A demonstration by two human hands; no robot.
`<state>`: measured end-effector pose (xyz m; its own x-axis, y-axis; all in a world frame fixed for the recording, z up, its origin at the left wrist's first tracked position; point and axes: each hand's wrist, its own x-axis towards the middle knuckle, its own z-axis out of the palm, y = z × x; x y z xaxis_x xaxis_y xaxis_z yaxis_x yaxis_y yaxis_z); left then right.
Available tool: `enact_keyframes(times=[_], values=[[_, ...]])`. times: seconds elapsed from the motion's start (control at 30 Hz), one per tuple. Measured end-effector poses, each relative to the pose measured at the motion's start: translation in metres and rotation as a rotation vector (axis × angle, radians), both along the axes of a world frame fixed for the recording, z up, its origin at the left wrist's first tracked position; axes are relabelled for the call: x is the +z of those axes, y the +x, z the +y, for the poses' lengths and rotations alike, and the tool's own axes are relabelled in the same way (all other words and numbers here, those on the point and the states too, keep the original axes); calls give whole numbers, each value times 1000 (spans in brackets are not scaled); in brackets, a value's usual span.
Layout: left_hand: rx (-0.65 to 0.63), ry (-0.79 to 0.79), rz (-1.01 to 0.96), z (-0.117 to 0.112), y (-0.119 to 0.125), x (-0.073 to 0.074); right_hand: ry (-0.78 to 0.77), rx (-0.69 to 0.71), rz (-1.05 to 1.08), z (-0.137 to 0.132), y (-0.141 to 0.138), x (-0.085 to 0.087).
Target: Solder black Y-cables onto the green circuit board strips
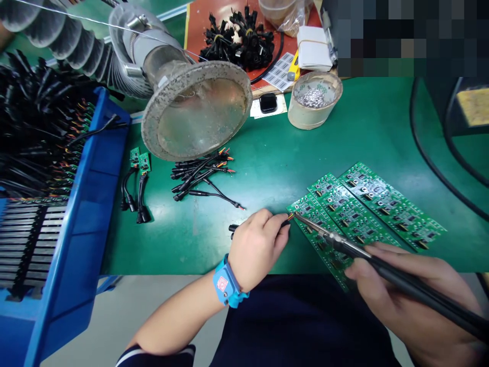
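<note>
Left hand (257, 247) pinching cable (234, 228), right hand (416, 300) gripping soldering iron (401, 279), tip at circuit board (307, 206).

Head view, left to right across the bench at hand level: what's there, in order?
blue bin → two small boards with black leads → loose pile of black cables → left hand pinching a black cable → green circuit board strips → right hand gripping the soldering iron

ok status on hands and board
Left hand pinches black cable at green board corner. Right hand holds soldering iron, tip at same spot. Loose cables lie apart.
</note>
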<state>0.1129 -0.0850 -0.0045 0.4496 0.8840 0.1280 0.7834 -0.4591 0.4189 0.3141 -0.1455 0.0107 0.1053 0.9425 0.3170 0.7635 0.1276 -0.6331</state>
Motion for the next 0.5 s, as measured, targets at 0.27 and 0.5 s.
enact_keyframes(times=[0.27, 0.5], values=[[13, -1, 18, 0, 1, 1, -6, 75, 90, -1, 1, -7], [-4, -15, 62, 2, 2, 5, 48, 15, 14, -6, 4, -11]])
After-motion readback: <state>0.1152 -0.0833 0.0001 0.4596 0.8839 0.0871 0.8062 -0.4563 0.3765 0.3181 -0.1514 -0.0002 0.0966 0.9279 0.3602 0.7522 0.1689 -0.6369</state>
